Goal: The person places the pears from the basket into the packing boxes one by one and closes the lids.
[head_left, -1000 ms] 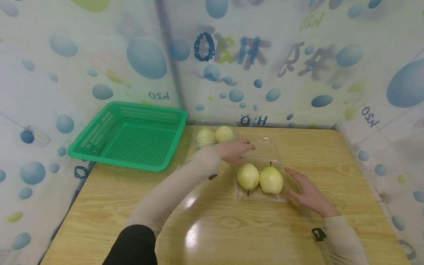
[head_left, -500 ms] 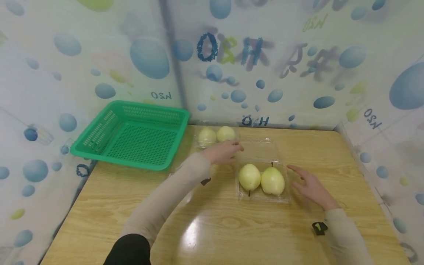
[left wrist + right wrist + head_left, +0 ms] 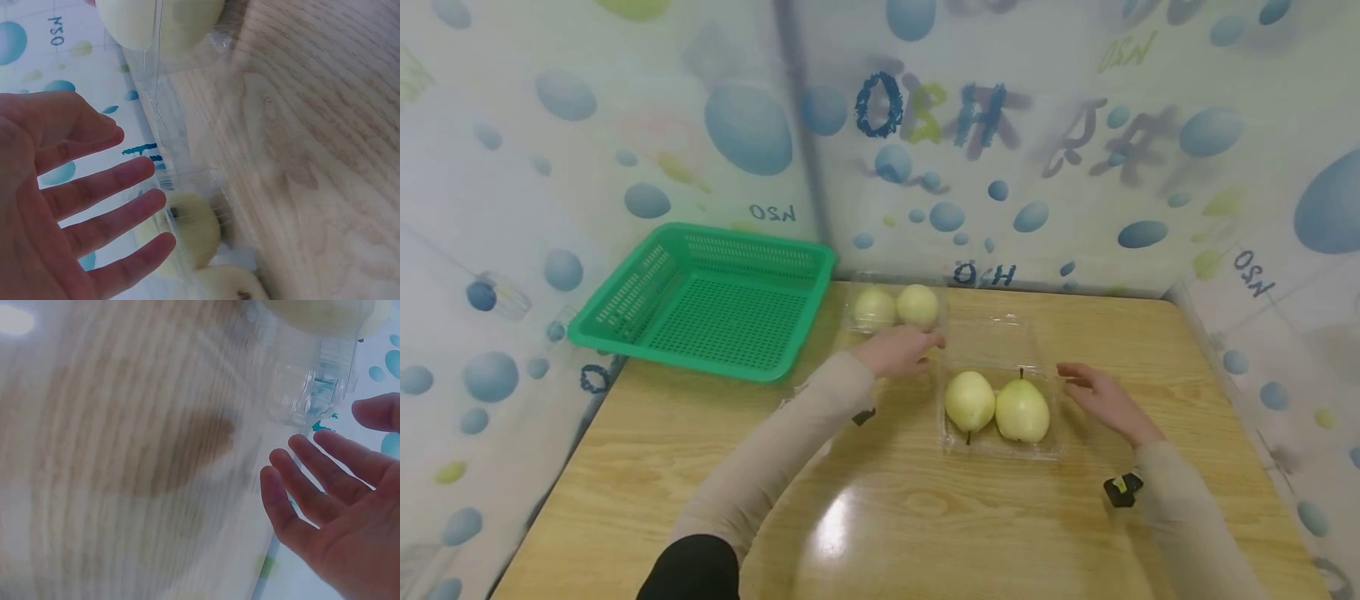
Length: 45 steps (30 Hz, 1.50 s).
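Note:
Two yellow-green pears, one on the left (image 3: 969, 402) and one on the right (image 3: 1022, 411), sit in a clear plastic clamshell box (image 3: 1000, 451). Its transparent lid (image 3: 992, 337) lies folded back behind it. My left hand (image 3: 897, 350), fingers loosely extended and holding nothing, hovers left of this box. It is just in front of a second clear box (image 3: 942, 302) with two more pears (image 3: 917, 305). My right hand (image 3: 1108, 404) is to the right of the front box, apart from it. In the right wrist view its fingers (image 3: 315, 509) are spread and hold nothing.
A green plastic basket (image 3: 805, 317) with slotted walls stands at the back left of the wooden table (image 3: 925, 517). A wall covering (image 3: 1052, 75) with blue spots borders the back and sides.
My left hand has drawn left, away from the front box's lid. My right hand has moved slightly away from that box's right side. The pears stay in the boxes.

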{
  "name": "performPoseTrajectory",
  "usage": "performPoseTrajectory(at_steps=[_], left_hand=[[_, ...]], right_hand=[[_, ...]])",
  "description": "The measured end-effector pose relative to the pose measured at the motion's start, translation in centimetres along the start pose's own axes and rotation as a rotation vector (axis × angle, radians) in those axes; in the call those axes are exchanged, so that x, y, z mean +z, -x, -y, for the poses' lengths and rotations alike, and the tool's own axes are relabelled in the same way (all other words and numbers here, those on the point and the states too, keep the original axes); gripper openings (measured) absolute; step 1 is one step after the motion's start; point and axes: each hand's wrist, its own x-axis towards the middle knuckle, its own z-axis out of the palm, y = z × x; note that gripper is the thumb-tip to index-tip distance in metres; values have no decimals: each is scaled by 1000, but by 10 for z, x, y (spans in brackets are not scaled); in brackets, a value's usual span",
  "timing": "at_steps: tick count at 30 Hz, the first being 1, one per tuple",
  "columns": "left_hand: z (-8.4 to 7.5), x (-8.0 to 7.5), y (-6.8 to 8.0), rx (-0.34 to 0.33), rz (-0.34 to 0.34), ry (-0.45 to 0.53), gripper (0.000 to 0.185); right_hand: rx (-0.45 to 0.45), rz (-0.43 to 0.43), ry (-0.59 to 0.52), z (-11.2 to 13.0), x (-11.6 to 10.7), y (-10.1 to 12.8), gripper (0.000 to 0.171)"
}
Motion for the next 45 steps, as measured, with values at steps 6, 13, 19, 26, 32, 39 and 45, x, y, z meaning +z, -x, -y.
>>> performPoseTrajectory(at_steps=[6, 13, 19, 26, 32, 39, 45], left_hand=[[5, 9, 0, -58, -4, 31, 33], [7, 20, -1, -136, -14, 90, 29], [8, 35, -13, -152, -83, 225, 24], [-1, 34, -19, -125, -120, 277, 17], [-4, 39, -24, -109, -126, 455, 31], [-8, 33, -27, -265, -167, 900, 41], [-4, 28, -29, -247, -187, 961, 42]], right_hand=[[31, 21, 27, -3, -1, -9, 45], [77, 64, -85, -8, -2, -19, 51], [103, 80, -252, -3, -1, -28, 54], [133, 12, -310, -2, 2, -26, 56], [145, -39, -351, -7, 0, -16, 58], [31, -125, -478, -12, -2, -4, 50], [-12, -122, -425, -9, -8, 3, 46]])
